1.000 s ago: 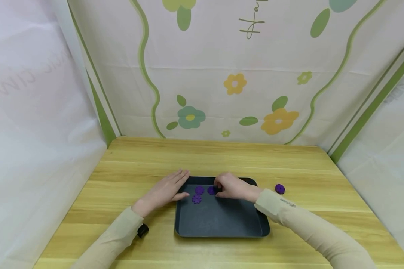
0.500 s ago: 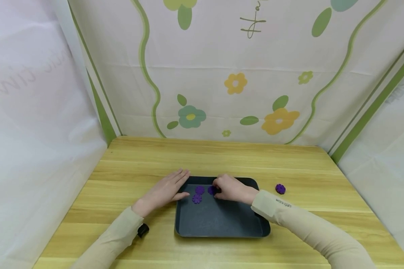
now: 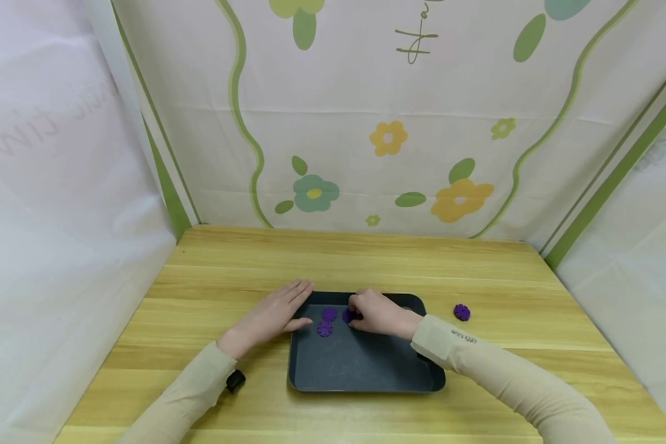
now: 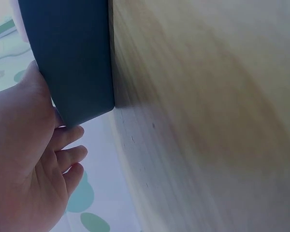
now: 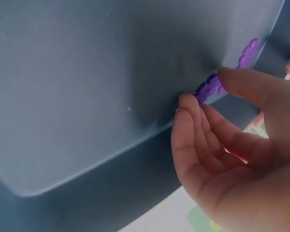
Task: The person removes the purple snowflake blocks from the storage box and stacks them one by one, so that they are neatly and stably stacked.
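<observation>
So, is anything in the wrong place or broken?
A purple piece sits alone on the table, right of the tray, while the others are inside. That may be fine; nothing looks broken or spilled.

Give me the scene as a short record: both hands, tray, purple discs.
Left hand: at the far left corner of the tray, fingers extended
Right hand: pinches a purple disc inside the tray
Other discs in tray: far disc and near disc, left of right hand
Disc outside: loose disc, on table right of tray
</observation>
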### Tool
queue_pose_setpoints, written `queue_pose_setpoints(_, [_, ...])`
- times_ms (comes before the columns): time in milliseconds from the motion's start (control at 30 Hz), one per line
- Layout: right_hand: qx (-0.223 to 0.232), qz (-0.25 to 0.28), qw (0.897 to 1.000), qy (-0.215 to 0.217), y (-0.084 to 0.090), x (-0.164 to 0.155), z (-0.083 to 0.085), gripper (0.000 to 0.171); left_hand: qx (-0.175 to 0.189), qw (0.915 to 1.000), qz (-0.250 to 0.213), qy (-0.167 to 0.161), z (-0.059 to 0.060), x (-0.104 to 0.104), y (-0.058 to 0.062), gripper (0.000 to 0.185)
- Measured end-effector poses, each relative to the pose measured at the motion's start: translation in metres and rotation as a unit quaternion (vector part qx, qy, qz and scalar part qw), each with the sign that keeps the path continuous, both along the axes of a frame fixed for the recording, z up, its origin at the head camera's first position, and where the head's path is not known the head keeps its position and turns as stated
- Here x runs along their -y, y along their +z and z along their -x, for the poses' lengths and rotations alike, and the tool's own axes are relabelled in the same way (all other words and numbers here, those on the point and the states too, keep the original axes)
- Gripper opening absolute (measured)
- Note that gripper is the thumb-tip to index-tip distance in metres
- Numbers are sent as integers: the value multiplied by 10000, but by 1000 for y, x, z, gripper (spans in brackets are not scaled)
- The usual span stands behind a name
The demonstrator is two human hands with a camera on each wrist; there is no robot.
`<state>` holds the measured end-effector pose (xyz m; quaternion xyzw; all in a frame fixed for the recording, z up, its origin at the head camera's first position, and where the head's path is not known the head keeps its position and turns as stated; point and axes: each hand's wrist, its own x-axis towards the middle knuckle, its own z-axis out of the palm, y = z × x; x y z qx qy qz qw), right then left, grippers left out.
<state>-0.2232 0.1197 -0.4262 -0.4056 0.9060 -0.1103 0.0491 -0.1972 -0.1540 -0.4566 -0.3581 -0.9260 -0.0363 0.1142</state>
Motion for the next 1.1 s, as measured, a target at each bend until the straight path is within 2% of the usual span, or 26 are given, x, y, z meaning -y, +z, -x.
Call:
queue_pose_setpoints(467, [145, 74, 9999, 9, -1, 3, -1, 18, 101, 9999, 9, 34, -1, -1, 1, 74])
queue_pose_setpoints(1100, [466, 82, 9986, -224, 1, 4, 0, 18, 41, 9997, 250, 1, -1, -3, 5, 73])
